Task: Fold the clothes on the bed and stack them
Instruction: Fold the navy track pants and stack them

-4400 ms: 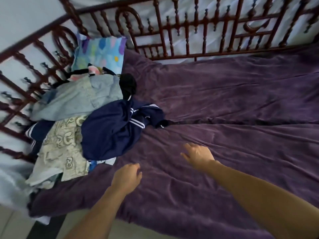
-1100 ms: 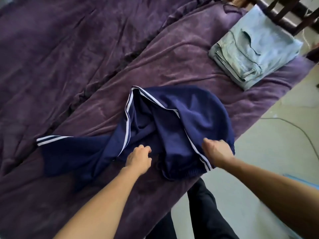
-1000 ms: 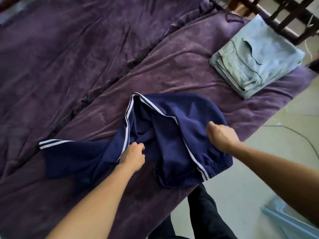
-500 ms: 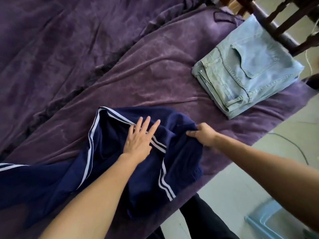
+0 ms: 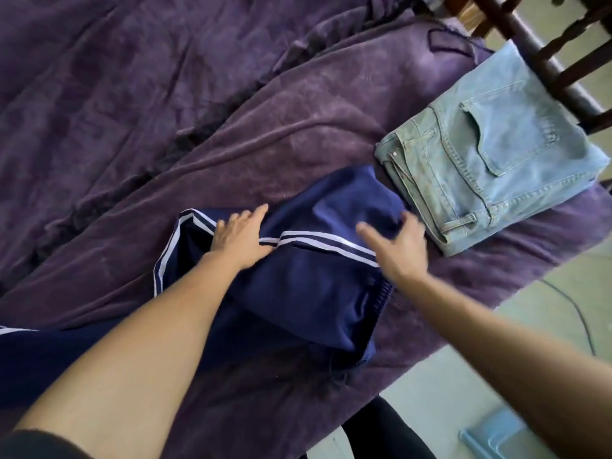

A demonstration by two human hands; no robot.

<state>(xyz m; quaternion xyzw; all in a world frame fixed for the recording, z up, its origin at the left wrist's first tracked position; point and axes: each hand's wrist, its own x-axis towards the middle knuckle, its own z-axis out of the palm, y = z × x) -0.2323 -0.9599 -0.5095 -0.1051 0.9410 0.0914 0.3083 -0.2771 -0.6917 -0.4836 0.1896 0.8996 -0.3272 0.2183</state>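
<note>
Navy track pants with white side stripes lie spread on the purple bed cover, waistband toward the bed's near edge. My left hand presses flat on the pants by the stripe, fingers straight. My right hand hovers over the pants' right part with fingers spread and holds nothing; it is motion-blurred. Folded light blue jeans lie just right of the pants, back pocket up. One pant leg trails off to the left under my forearm.
The dark wooden bed frame runs behind the jeans at upper right. Pale floor lies to the right of the bed edge, with a thin cable and a light blue plastic thing on it. My dark trouser leg shows at the bottom.
My right hand has let go of the fabric it pinched and now spreads open. The pants' upper part is laid flatter, closer to the jeans. My left hand stays pressed on the pants.
</note>
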